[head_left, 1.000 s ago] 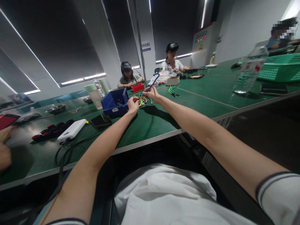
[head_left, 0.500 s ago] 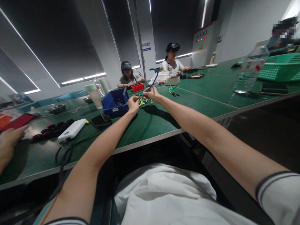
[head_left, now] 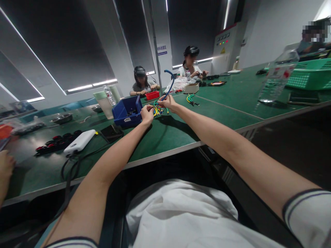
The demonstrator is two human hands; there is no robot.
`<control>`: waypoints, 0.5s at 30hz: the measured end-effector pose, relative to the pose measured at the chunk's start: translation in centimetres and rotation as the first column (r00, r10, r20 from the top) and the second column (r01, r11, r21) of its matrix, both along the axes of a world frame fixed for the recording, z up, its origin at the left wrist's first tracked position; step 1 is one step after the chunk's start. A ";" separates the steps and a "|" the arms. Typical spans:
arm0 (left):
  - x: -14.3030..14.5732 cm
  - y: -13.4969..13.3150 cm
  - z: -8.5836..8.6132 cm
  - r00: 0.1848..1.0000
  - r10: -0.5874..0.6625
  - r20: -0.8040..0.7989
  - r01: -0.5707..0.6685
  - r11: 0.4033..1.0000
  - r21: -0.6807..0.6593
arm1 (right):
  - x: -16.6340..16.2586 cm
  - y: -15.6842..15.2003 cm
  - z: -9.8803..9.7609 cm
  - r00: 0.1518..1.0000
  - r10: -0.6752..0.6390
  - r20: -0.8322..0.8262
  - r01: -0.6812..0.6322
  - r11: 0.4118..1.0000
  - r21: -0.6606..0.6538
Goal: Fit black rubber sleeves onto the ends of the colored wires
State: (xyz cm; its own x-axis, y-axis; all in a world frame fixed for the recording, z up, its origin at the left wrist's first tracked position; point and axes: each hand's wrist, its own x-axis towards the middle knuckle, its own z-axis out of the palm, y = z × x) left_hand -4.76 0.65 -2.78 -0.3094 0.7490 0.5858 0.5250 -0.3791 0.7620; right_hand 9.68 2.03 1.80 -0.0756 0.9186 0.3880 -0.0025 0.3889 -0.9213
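Note:
Both my arms reach far out over the green table [head_left: 181,134]. My left hand [head_left: 147,114] is closed around a bundle of coloured wires [head_left: 156,110] lying beside a blue parts bin [head_left: 126,111]. My right hand [head_left: 167,102] pinches a blue wire [head_left: 169,81] that rises and curls over above it. The two hands are close together, just right of the bin.
A white power bank [head_left: 80,142], a dark phone [head_left: 111,132] and a black strip with red buttons [head_left: 55,143] lie left of my arm. A water bottle [head_left: 275,79] and green basket [head_left: 309,74] stand right. Two people sit across; another person's hand [head_left: 5,165] shows at far left.
The blue wire in my right hand has lifted slightly higher. The other person's hand at far left pulled back, and the red item it held has moved away.

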 end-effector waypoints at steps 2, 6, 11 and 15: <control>0.1 0.0 0.0 1.000 -0.009 -0.006 0.009 1.000 0.006 | -0.1 0.0 -0.1 1.000 0.030 0.005 -0.030 1.000 0.002; 0.4 0.1 0.0 1.000 -0.018 -0.018 0.019 1.000 0.018 | -0.3 0.1 -0.4 0.995 0.094 0.014 -0.094 0.996 0.005; 0.5 0.0 -0.1 0.999 -0.011 -0.040 0.011 1.000 0.015 | -0.3 0.6 -0.8 0.991 0.132 0.009 -0.132 0.991 0.003; 0.6 -0.6 0.1 0.997 -0.006 -0.073 0.008 0.999 0.032 | -0.3 0.8 -0.9 0.988 0.154 0.010 -0.154 0.988 0.009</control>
